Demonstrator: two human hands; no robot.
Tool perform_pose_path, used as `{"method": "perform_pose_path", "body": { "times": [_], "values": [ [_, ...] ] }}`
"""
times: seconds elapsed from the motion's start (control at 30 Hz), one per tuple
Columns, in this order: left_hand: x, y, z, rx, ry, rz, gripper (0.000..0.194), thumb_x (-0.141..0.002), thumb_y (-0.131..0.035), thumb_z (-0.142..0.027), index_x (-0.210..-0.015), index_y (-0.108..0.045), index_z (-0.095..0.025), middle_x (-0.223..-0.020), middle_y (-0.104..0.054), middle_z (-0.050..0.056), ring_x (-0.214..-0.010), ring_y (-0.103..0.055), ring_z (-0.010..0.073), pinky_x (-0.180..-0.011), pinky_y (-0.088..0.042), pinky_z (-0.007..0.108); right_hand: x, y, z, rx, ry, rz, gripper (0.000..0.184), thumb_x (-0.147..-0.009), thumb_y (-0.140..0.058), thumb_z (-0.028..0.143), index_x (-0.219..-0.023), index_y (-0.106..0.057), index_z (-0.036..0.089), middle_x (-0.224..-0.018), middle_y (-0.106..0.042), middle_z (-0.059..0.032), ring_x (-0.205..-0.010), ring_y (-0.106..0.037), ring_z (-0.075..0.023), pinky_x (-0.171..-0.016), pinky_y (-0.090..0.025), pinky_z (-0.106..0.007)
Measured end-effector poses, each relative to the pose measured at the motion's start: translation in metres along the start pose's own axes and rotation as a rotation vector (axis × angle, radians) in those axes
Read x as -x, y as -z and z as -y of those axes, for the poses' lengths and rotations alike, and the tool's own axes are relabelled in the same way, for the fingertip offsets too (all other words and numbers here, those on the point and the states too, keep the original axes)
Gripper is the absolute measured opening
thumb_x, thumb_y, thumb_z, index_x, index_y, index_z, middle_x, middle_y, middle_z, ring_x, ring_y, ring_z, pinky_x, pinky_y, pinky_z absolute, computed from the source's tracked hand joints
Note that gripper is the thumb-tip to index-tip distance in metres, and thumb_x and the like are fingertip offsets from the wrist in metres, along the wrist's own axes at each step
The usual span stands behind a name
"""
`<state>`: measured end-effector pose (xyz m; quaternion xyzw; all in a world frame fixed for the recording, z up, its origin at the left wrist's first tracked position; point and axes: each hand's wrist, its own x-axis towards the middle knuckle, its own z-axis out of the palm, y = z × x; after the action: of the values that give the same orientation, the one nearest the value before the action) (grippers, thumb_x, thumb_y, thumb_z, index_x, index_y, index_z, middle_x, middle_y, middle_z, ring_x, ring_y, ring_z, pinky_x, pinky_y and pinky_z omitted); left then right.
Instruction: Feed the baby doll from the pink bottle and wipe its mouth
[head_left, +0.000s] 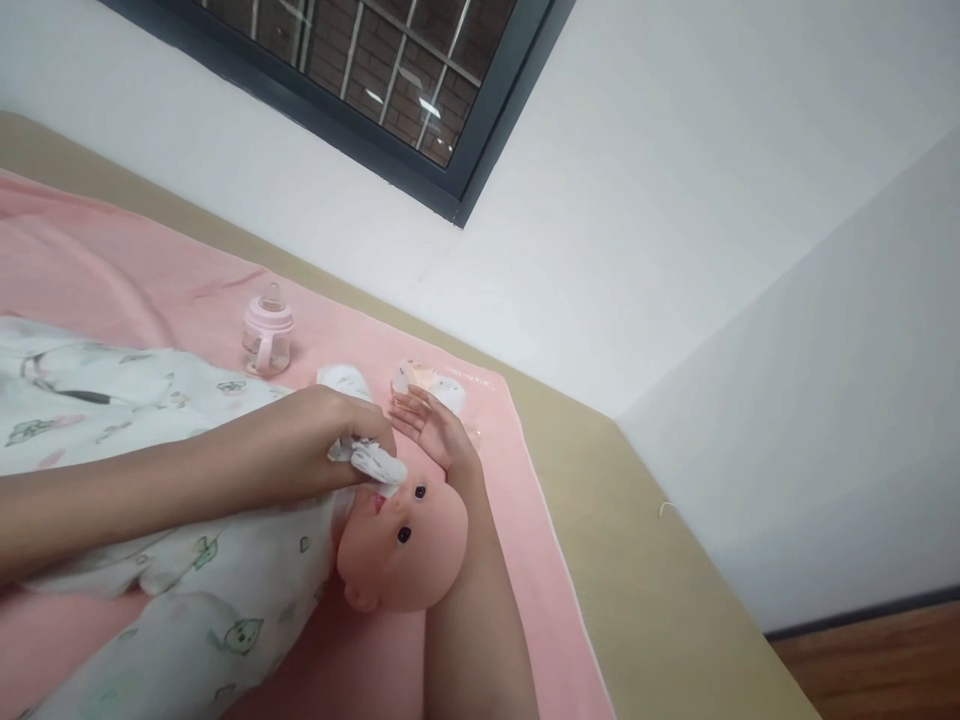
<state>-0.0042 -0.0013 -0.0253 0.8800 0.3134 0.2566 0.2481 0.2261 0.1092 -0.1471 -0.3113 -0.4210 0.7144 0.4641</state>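
Observation:
A bald baby doll (427, 560) lies on its back in a white outfit (247, 560) with green and pink prints, its head resting against my right forearm. My left hand (319, 430) reaches in from the left over the doll's chest. Its fingers are closed on a small white cloth (379, 465) with faint marks, which touches the doll's face beside the mouth. Beyond the head, my right hand (431, 425) has its palm turned up and fingers stretched out, holding nothing. Near its fingertips lies a white and peach-coloured item (442, 390), partly hidden, whose kind I cannot make out.
A pink baby bottle (268, 335) with a handle stands upright on the pink blanket (551, 560), behind the doll's body. The blanket covers part of a tan surface (637, 560) that meets a white wall. A dark-framed window (457, 190) is set in the wall.

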Motion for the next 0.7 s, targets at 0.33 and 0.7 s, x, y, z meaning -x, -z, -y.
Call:
{"method": "perform_pose_path", "body": {
  "times": [0.33, 0.7],
  "values": [
    [0.001, -0.010, -0.001, -0.023, 0.016, -0.007, 0.024, -0.072, -0.051, -0.005, -0.075, -0.071, -0.019, -0.078, -0.070, -0.007, -0.071, -0.061, 0.0104, -0.061, -0.037, 0.014, 0.000, 0.001, 0.000, -0.011, -0.004, 0.008, 0.030, -0.083, -0.061, 0.035, -0.110, -0.060, 0.021, -0.108, -0.070, -0.0060, -0.096, -0.067, -0.0193, -0.101, -0.048, -0.042],
    [-0.002, 0.006, 0.008, -0.113, 0.061, -0.036, 0.028, -0.083, -0.044, -0.033, -0.081, -0.069, -0.021, -0.085, -0.070, 0.001, -0.079, -0.062, 0.0208, -0.067, -0.041, 0.026, 0.004, -0.002, 0.006, 0.028, 0.020, 0.004, 0.028, -0.080, -0.065, 0.040, -0.101, -0.065, 0.022, -0.114, -0.069, -0.0057, -0.100, -0.065, -0.0208, -0.098, -0.049, -0.041]
  ]
}}
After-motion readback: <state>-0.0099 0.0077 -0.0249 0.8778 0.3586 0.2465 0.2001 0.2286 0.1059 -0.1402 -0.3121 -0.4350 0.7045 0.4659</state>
